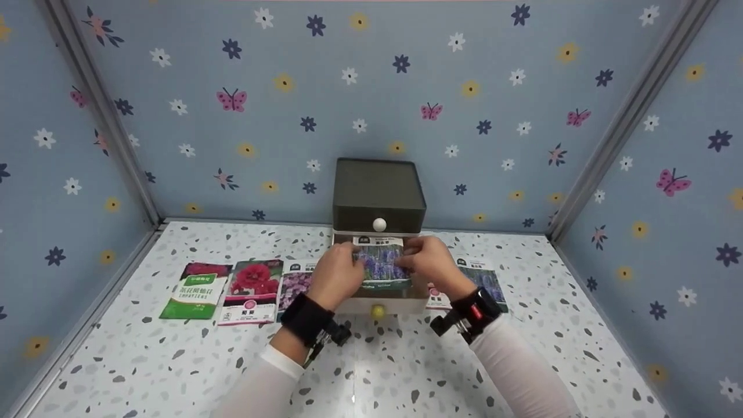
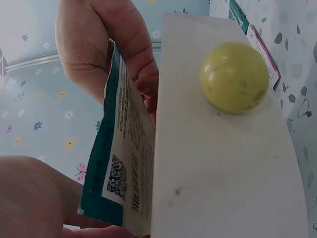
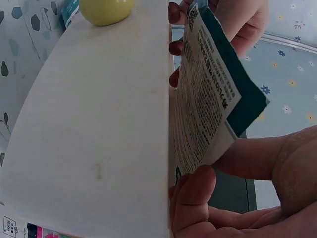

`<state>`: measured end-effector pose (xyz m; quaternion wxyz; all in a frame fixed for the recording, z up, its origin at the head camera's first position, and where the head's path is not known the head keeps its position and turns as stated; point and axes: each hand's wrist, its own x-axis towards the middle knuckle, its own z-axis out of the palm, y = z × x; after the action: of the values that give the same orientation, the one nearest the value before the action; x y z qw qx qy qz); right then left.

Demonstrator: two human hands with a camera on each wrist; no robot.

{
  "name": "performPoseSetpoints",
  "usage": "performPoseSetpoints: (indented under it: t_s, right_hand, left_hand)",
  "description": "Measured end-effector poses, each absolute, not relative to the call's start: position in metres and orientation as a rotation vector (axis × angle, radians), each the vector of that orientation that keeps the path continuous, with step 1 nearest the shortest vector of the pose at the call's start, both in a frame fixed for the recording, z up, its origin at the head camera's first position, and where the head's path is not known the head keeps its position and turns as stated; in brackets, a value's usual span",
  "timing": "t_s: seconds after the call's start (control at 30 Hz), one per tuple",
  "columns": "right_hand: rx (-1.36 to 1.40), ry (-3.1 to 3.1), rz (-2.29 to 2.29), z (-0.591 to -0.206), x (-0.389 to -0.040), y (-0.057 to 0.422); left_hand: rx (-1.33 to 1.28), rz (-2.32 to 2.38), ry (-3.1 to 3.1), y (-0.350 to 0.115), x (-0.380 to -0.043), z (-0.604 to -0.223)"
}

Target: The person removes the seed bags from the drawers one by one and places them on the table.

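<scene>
A seed packet (image 1: 380, 264) with purple flowers on its front is held between both hands, over the pulled-out lower drawer (image 1: 400, 306) of a small box. My left hand (image 1: 335, 273) pinches its left edge between thumb and fingers. On the opposite edge, my right hand (image 1: 432, 262) pinches it in the same way. Both wrist views show the packet's printed back (image 3: 205, 99) and teal bottom strip, tilted just above the drawer's white front (image 2: 213, 163). A yellow knob (image 2: 235, 77) sits on that front. The drawer's inside is mostly hidden by the packet and hands.
The dark-topped box (image 1: 377, 183) stands against the flowered back wall, its upper drawer closed with a white knob (image 1: 379, 224). Left lie a green-white packet (image 1: 194, 293), a red-flower packet (image 1: 252, 290) and a pink-flower packet (image 1: 294, 284). Right lies another purple-flower packet (image 1: 486, 284), beside a partly covered one (image 1: 436, 298).
</scene>
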<state>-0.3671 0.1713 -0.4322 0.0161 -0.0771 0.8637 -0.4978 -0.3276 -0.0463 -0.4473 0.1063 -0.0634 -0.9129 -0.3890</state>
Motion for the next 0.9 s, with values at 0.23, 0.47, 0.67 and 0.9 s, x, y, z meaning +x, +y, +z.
performPoseSetpoints:
  t_s: [0.23,0.47,0.67,0.9]
  right_hand:
    - [-0.204,2.666,-1.539,-0.434,-0.362,0.172]
    - [-0.201,2.634,-1.574,-0.434,-0.35,0.176]
    - [-0.221,2.625,-1.61,-0.433,-0.344,0.178]
    - [-0.144,2.584,-1.644,-0.435,-0.339,0.181]
  left_hand:
    - [-0.217,-1.267,-2.664,-0.048,-0.322,-0.451]
    - [-0.242,-1.318,-2.65,-0.049,-0.315,-0.454]
    - [-0.239,-1.303,-2.637,-0.048,-0.309,-0.454]
    - [-0.273,-1.242,-2.589,-0.046,-0.304,-0.457]
